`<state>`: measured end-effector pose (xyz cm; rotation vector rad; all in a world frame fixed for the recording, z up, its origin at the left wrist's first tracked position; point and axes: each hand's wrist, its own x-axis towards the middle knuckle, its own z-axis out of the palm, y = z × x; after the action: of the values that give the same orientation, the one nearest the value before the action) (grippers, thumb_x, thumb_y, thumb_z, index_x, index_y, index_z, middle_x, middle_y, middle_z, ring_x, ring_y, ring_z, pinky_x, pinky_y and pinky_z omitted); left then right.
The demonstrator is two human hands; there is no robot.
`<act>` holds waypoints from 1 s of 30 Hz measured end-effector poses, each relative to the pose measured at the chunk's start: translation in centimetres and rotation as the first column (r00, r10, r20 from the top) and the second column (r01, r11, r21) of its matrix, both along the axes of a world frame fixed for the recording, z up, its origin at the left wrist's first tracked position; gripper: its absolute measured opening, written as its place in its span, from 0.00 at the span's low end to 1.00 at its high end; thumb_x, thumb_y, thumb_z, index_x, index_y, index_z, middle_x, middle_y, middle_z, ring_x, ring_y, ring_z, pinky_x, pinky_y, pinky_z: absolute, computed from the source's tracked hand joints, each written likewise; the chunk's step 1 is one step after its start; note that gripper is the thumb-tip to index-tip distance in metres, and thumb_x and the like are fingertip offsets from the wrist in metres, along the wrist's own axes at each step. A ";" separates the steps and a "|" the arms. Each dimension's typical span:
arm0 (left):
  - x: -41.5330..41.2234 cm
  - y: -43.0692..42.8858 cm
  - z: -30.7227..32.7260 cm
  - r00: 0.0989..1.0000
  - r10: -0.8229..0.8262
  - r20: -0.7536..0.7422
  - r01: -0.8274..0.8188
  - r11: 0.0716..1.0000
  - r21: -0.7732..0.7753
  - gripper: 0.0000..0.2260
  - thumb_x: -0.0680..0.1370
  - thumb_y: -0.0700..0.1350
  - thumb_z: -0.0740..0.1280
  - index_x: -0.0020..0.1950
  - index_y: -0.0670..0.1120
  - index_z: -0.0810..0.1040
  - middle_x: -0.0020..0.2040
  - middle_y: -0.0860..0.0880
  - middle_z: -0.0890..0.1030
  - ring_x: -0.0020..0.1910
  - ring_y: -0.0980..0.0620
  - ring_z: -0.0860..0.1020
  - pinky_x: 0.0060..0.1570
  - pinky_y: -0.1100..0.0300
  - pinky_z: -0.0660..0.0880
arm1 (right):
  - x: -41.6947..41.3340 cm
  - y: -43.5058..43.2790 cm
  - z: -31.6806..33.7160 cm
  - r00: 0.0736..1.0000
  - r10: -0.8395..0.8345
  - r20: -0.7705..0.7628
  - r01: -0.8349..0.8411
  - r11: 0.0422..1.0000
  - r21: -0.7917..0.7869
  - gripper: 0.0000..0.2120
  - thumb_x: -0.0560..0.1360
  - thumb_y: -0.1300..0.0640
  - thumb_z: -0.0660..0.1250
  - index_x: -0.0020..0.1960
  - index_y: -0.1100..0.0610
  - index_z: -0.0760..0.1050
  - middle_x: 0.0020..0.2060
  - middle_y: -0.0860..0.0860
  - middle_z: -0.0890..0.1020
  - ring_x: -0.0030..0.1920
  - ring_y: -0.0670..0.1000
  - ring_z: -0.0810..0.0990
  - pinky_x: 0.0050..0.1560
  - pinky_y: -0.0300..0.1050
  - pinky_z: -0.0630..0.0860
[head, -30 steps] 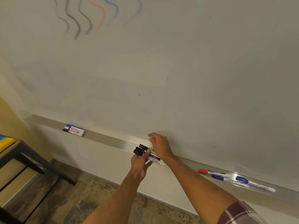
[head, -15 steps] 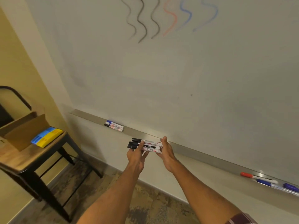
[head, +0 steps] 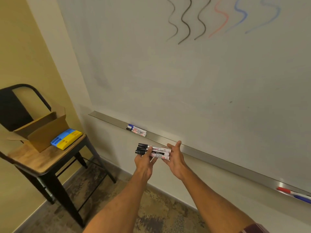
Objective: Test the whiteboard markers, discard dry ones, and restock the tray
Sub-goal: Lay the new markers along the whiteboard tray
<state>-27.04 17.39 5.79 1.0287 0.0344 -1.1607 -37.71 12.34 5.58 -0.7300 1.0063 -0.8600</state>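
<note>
My left hand (head: 145, 161) grips a bundle of three black-capped white markers (head: 154, 151), held level in front of the metal marker tray (head: 210, 157). My right hand (head: 175, 157) has straight fingers and presses against the bundle's right end. Two more markers (head: 136, 130), one with a blue cap and one with a black cap, lie in the tray to the left. A red marker (head: 286, 190) and a blue marker (head: 302, 198) lie at the tray's right end. Wavy black, red and blue test lines (head: 218, 19) mark the whiteboard above.
A wooden chair (head: 45, 158) stands at the left by the yellow wall. On its seat sit an open cardboard box (head: 40, 132) and blue and yellow plastic erasers (head: 66, 139). Patterned carpet covers the floor below.
My view has swung left and back from the board. Both hands lifted the marker bundle off the tray and now hold it in front of the tray.
</note>
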 end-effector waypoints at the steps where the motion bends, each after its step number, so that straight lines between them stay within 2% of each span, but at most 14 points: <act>1: 0.3 -0.3 0.0 1.000 0.006 -0.007 -0.006 1.000 0.003 0.15 0.77 0.35 0.67 0.64 0.36 0.74 0.58 0.36 0.80 0.55 0.39 0.80 0.42 0.50 0.82 | 0.2 -0.4 -0.1 1.000 -0.026 0.013 0.026 1.000 0.002 0.32 0.78 0.35 0.44 0.68 0.56 0.69 0.61 0.57 0.76 0.62 0.59 0.75 0.66 0.56 0.70; 3: 0.9 -1.3 0.0 1.000 0.020 -0.013 -0.020 1.000 0.013 0.14 0.77 0.35 0.67 0.63 0.37 0.74 0.57 0.37 0.80 0.52 0.40 0.81 0.40 0.51 0.82 | 0.6 -1.4 -0.4 0.999 -0.054 0.004 0.054 0.998 -0.023 0.31 0.78 0.36 0.44 0.67 0.54 0.71 0.59 0.57 0.77 0.60 0.59 0.76 0.64 0.56 0.71; 5: 1.4 -2.5 -0.3 0.999 0.034 -0.009 -0.034 0.999 0.026 0.14 0.77 0.35 0.68 0.62 0.37 0.74 0.56 0.37 0.80 0.48 0.42 0.82 0.38 0.53 0.82 | 0.8 -2.5 -0.7 0.999 -0.032 -0.026 0.030 0.998 -0.062 0.26 0.79 0.39 0.49 0.64 0.55 0.73 0.59 0.57 0.77 0.58 0.58 0.78 0.59 0.53 0.75; 8: 1.8 -4.8 -0.5 0.998 0.055 -0.013 -0.054 0.998 0.038 0.14 0.77 0.35 0.68 0.63 0.37 0.74 0.54 0.38 0.81 0.45 0.44 0.82 0.37 0.54 0.82 | 1.2 -4.6 -1.4 0.997 0.022 -0.076 -0.032 0.990 -0.136 0.13 0.80 0.54 0.61 0.62 0.55 0.75 0.57 0.59 0.79 0.54 0.55 0.80 0.52 0.47 0.79; 11: 2.0 -7.3 -0.9 0.999 0.051 -0.006 -0.051 0.998 0.043 0.15 0.77 0.35 0.68 0.64 0.37 0.74 0.52 0.39 0.81 0.46 0.43 0.82 0.38 0.53 0.82 | 1.6 -6.6 -2.4 0.993 0.029 -0.114 -0.051 0.979 -0.197 0.12 0.78 0.63 0.63 0.60 0.55 0.76 0.56 0.59 0.80 0.54 0.55 0.80 0.50 0.45 0.80; 15: 2.2 -10.2 -1.5 1.000 0.015 0.006 -0.015 0.998 0.062 0.15 0.77 0.35 0.67 0.64 0.38 0.73 0.56 0.37 0.80 0.51 0.39 0.81 0.48 0.48 0.79 | 1.7 -8.8 -3.4 0.996 -0.016 -0.092 -0.006 0.972 -0.236 0.10 0.78 0.65 0.63 0.56 0.56 0.77 0.55 0.59 0.80 0.54 0.56 0.80 0.46 0.43 0.78; 20: 2.6 -12.4 -1.9 0.999 -0.037 0.017 0.036 0.997 0.071 0.13 0.78 0.34 0.66 0.62 0.38 0.73 0.56 0.36 0.80 0.53 0.39 0.80 0.52 0.46 0.77 | 2.2 -10.9 -4.4 0.989 -0.084 -0.121 0.053 0.969 -0.243 0.09 0.78 0.65 0.62 0.56 0.58 0.77 0.53 0.58 0.81 0.52 0.55 0.81 0.47 0.45 0.80; 23: 3.0 -13.3 -2.1 0.997 -0.071 0.015 0.069 0.992 0.102 0.13 0.78 0.34 0.66 0.62 0.37 0.74 0.57 0.36 0.80 0.52 0.39 0.80 0.51 0.46 0.78 | 2.6 -11.5 -4.8 0.983 -0.117 -0.140 0.081 0.968 -0.237 0.08 0.78 0.65 0.62 0.55 0.59 0.77 0.51 0.58 0.81 0.51 0.55 0.82 0.44 0.43 0.80; 27: 4.1 -14.6 -2.8 0.995 -0.099 0.022 0.095 0.986 0.134 0.13 0.77 0.34 0.68 0.61 0.37 0.74 0.54 0.37 0.80 0.50 0.40 0.81 0.44 0.49 0.79 | 3.4 -12.2 -5.4 0.977 -0.159 -0.139 0.128 0.970 -0.208 0.08 0.78 0.66 0.62 0.55 0.60 0.77 0.51 0.58 0.81 0.50 0.55 0.82 0.43 0.43 0.80; 30: 5.2 -15.6 -3.5 0.993 -0.115 0.035 0.108 0.982 0.155 0.13 0.77 0.38 0.69 0.61 0.39 0.75 0.53 0.39 0.81 0.50 0.42 0.81 0.46 0.51 0.79 | 4.4 -12.6 -5.9 0.971 -0.199 -0.130 0.173 0.967 -0.185 0.08 0.78 0.66 0.62 0.54 0.60 0.77 0.50 0.59 0.81 0.51 0.56 0.82 0.42 0.42 0.79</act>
<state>-21.79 1.82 2.28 1.2034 0.0318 -1.2516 -33.32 -0.25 -0.30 -0.8651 1.1558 -1.0785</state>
